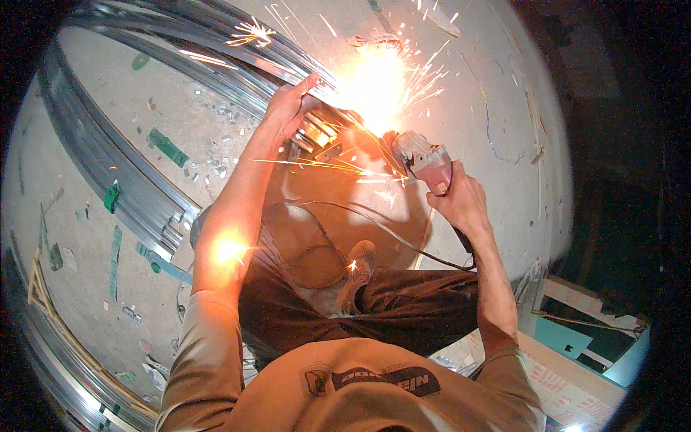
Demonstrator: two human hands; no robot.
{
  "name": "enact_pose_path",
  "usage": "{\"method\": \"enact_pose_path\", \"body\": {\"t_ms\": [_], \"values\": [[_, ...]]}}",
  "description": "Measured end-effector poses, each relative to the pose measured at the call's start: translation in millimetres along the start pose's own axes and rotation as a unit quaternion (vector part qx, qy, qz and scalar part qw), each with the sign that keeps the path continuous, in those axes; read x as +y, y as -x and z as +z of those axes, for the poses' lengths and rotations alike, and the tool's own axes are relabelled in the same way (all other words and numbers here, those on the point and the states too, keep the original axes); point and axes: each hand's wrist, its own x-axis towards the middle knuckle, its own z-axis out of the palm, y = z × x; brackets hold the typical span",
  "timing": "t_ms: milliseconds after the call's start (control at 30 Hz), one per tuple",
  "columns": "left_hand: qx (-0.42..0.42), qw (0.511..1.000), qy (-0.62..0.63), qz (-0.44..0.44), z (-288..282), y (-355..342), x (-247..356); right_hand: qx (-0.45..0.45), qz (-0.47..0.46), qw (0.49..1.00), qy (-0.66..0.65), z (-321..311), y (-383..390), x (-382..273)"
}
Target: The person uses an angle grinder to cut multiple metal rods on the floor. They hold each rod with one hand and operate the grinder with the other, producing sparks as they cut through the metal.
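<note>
1. The right hand (464, 198) holds an angle grinder (432, 164). Its fingers wrap around the body of the tool.
2. The grinder is in front of the person, a bit to the right. Its head points up and to the left, toward a big, bright glow.
3. Lots of sparks (425, 93) fly out from the glow. The glow is so bright that I cannot see where the disc meets the metal.
4. The left hand (288, 108) is on a bundle of long metal channels (209, 32), near the end by the glow. Its thumb sticks out toward the glow. Most of its fingers are hidden, so I cannot tell how tight the grip is.
5. The bundle comes in from the top left. Under the left hand, some metal ends shine gold.
6. A dark cord (417, 250) bends across in front of the person's legs, below the grinder.
7. More metal channels (108, 144) lie on the floor (504, 93) at the left, with a green strap (111, 196) on them.
8. Little metal scraps (221, 111) and a piece of green tape (168, 147) lie between the two bundles.
9. One shoe (358, 277) shows between the legs.
</note>
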Motion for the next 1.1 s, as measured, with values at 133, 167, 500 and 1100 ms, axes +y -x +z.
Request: {"method": "enact_pose_path", "body": {"t_ms": [133, 167, 500, 1100], "values": [[0.008, 1.0, 0.016, 0.018, 1, -1, -3, -0.005, -0.003, 1.0, 0.006, 1, 0, 1], [0.013, 0.999, 0.032, 0.01, 2, -1, -3, -0.001, -0.014, 1.0, 0.013, 1, -1, 1], [0.012, 0.999, 0.028, 0.017, 8, 8, 1, 0.001, -0.029, 0.999, 0.034, -2, 0, 0], [-0.01, 0.999, 0.037, 0.035, 6, -4, -7, -0.002, -0.04, 0.999, 0.021, -8, 1, -3]]}}
